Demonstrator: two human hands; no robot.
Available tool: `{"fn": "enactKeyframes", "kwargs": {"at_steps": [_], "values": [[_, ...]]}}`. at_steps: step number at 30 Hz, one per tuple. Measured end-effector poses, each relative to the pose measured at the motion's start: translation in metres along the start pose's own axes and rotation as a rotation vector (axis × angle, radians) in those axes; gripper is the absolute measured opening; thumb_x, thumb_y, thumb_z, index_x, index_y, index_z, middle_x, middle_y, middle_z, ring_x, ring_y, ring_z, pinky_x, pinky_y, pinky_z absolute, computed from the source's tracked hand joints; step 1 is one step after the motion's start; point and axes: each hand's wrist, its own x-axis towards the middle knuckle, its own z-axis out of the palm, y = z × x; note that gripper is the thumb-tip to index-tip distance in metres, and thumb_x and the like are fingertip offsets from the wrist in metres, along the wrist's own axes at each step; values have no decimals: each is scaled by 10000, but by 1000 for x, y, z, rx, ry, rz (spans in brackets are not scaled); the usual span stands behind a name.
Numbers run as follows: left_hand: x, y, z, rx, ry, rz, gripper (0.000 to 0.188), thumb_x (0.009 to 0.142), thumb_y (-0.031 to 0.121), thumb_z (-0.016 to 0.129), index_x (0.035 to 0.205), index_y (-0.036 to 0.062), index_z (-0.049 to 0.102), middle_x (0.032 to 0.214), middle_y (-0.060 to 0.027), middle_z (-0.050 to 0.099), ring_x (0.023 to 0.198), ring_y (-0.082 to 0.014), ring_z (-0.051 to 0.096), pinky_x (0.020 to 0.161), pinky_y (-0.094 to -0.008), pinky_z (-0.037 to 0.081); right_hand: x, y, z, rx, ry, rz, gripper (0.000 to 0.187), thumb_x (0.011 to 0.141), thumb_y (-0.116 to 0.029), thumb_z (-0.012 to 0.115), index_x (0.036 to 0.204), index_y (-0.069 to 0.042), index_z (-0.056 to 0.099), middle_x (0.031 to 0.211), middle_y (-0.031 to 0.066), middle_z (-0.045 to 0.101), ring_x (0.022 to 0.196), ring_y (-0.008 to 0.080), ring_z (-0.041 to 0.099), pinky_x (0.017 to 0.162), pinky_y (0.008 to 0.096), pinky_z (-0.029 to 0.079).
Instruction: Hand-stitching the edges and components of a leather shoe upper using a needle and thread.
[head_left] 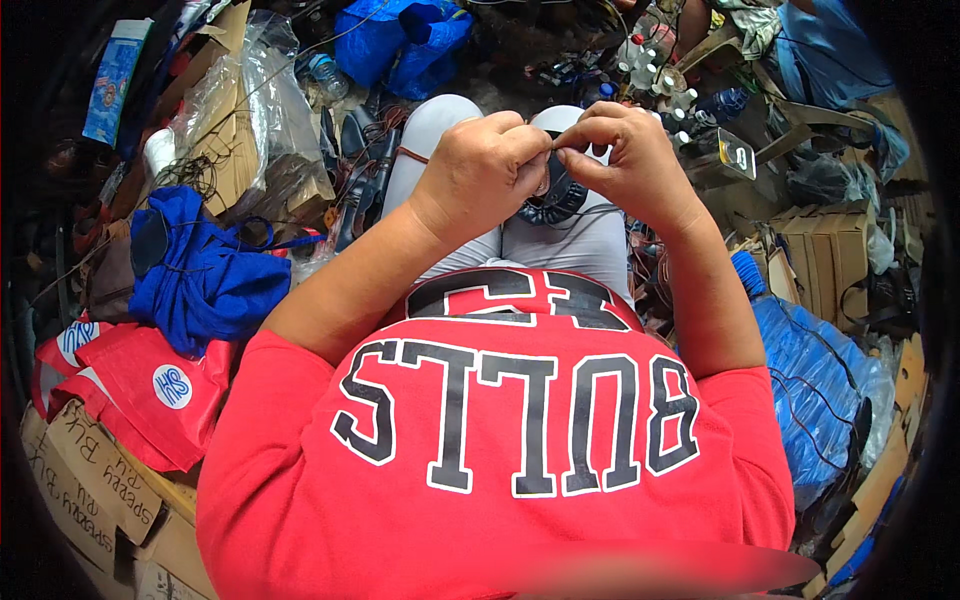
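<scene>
Both hands meet over my lap, above my knees in light grey trousers (pixel 435 130). My left hand (pixel 482 172) is closed, with thumb and forefinger pinched at a tiny item. My right hand (pixel 628 160) pinches at the same spot, thumb against forefinger, its other fingers curled. What they hold between the fingertips is too small to make out. Just below the fingertips, a dark, curved item with a ridged edge (pixel 557 205) rests between my thighs; it is partly hidden by my hands. A reddish-brown cord (pixel 412 155) lies across my left knee.
To the left are blue cloth (pixel 210 270), a red bag (pixel 150 390), cardboard boxes (pixel 90 490) and clear plastic wrap (pixel 265 110). A blue plastic bag (pixel 400 45) lies ahead. Several small bottles (pixel 655 75) stand at far right; a blue plastic-wrapped bundle (pixel 805 370) sits nearer.
</scene>
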Motion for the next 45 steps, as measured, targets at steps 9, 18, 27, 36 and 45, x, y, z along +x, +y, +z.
{"fn": "enactKeyframes", "kwargs": {"at_steps": [9, 18, 27, 36, 45], "values": [[1, 1, 1, 5, 9, 40, 99, 715, 26, 673, 806, 52, 645, 681, -108, 569, 622, -281, 585, 549, -355, 459, -1, 2, 2, 86, -36, 102, 164, 707, -107, 664, 808, 21, 676, 756, 115, 636, 629, 207, 611, 594, 294, 487], [-3, -2, 10, -138, 90, -89, 69, 713, 61, 665, 739, 43, 603, 683, -110, 586, 625, -285, 592, 563, -362, 475, -9, 5, 21, 133, 225, 103, 82, 724, -59, 661, 787, -8, 671, 756, 78, 625, 666, 152, 606, 609, 267, 485], [-5, -4, 7, -140, 42, -121, 72, 717, 9, 662, 786, 6, 643, 715, -129, 626, 642, -267, 608, 577, -321, 473, -12, 20, 17, 654, 205, 183, 249, 812, -87, 683, 1061, -78, 676, 894, -15, 542, 791, 66, 500, 685, 217, 439], [-4, -2, 5, -24, -8, -9, 110, 711, 13, 669, 811, 41, 634, 721, -124, 605, 650, -287, 606, 572, -353, 475, 0, 18, 7, 183, -74, 100, 148, 811, -94, 682, 937, -22, 653, 881, 25, 532, 760, 107, 509, 690, 245, 426], [-6, -4, 6, -25, -36, -15, 103, 714, 16, 670, 803, 45, 627, 712, -124, 598, 654, -296, 605, 576, -354, 476, -6, 27, 15, 501, -157, 225, 121, 856, -98, 641, 903, 8, 606, 904, 28, 520, 832, 101, 507, 750, 243, 426]]}}
